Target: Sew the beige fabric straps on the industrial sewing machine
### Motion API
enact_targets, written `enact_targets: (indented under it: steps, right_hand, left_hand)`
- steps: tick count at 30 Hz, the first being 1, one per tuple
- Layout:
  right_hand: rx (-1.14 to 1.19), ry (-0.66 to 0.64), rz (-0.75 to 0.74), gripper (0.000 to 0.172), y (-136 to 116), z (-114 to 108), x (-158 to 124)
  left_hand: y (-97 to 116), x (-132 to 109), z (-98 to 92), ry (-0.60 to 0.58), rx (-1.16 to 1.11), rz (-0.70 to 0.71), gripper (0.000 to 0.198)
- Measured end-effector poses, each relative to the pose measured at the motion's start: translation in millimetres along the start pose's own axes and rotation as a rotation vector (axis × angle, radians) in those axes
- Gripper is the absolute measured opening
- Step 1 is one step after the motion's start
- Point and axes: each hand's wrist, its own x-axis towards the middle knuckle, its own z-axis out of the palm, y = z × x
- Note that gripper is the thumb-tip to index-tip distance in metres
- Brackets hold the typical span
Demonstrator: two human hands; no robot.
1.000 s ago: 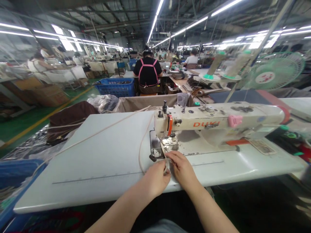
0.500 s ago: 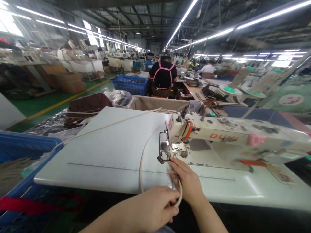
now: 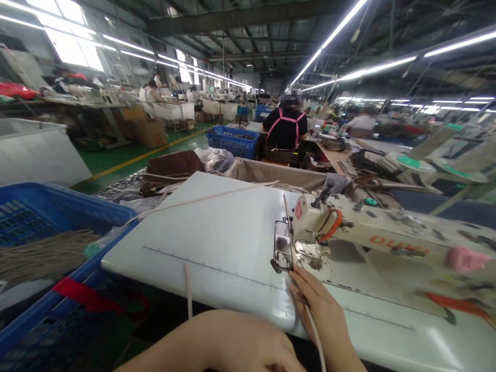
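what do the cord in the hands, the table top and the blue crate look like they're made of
Cord: pale cream, smooth and rounded, bending softly under the right hand; likely wrapped leather or vinyl piping, hard to tell which.
Table top: white, slightly glossy with light reflections; probably laminate board.
Blue crate: moulded plastic, judging by its lattice walls and even colour.

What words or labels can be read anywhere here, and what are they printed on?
"DUKI": orange letters on the side of the cream sewing machine, partly blurred by motion.
Red sticker on the end of the sewing machine's head: too small to read.
Ruled line along the white table: its marks are too fine to read.
Nothing else legible; the blue crate shows no readable text.
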Motion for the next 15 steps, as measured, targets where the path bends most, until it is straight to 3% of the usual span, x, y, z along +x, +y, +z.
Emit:
enact_targets:
  steps: [4, 7, 9, 12, 15]
  right_hand:
    - [-0.031, -0.040, -0.010, 0.038, 3.6, 0.1, -2.0]
    - [-0.050, 0.003, 0.010, 0.037, 8.6, 9.0, -6.3]
    - [-0.051, 0.026, 0.011, 0.039, 11.5, 15.2, -8.8]
    - [-0.055, 0.036, -0.008, 0.041, 12.6, 18.3, -9.2]
    - [-0.055, 0.050, -0.007, 0.040, 10.1, 14.6, -6.7]
  left_hand:
    - [-6.7, -31.6, -22.7, 0.379, -0.014, -0.276, 0.038]
    - [-39.0, -65.3, -56.5, 0.829, 0.145, -0.482, 0.031]
    - [-64.0, -97.2, -85.0, 1.165, 0.436, -0.699, 0.026]
    - [-88.0, -157.0, -124.0, 1.354, 0.605, -0.939, 0.039]
    - [-95.5, -217.5, -145.7, 1.467, 0.710, -1.175, 0.053]
